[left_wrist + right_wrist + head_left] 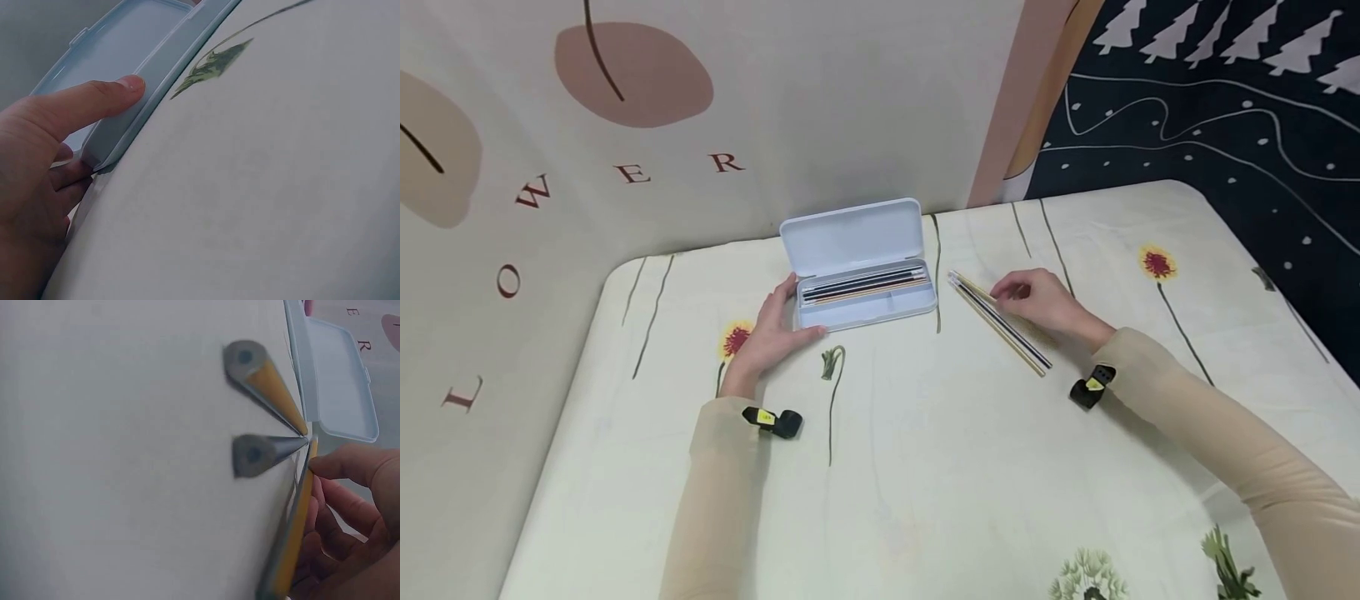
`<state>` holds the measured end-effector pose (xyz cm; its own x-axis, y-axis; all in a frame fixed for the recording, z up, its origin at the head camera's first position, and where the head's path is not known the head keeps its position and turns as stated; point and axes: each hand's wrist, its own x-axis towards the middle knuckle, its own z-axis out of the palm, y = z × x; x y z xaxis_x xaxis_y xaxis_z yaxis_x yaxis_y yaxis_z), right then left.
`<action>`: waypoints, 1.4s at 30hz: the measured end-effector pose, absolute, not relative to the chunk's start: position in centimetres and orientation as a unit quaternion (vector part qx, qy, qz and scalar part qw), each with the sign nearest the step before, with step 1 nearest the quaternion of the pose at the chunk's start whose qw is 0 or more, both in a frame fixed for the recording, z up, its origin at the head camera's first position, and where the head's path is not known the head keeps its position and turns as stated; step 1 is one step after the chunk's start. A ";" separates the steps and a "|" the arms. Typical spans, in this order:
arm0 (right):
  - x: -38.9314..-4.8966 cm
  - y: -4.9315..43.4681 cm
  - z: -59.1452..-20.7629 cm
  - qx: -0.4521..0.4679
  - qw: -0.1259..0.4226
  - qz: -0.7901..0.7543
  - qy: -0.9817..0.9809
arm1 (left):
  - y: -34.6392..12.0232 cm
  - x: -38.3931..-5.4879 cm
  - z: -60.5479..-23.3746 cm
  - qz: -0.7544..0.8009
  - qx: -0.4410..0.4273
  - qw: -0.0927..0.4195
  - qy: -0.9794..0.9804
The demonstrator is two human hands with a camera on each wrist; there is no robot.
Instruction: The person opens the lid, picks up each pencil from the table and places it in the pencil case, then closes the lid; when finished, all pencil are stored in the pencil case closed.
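The flower-printed table carries everything. Near its far edge lies the case, open, its lid tilted back. The left hand grips the case's near left corner, thumb on the front wall. The right hand, right of the case, has its fingers clamped on 1 yellow pencil. Just beside it lie 2 loose pencils, 1 yellow, 1 dark; a row of pencils sits inside the case.
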<state>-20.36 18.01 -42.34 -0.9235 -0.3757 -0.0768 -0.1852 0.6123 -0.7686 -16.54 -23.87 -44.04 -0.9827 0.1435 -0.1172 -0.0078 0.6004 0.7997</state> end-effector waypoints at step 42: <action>-24.0 9.6 -41.1 -0.268 0.126 -0.456 0.839 | -23.8 -16.6 -44.2 0.451 0.039 0.080 0.888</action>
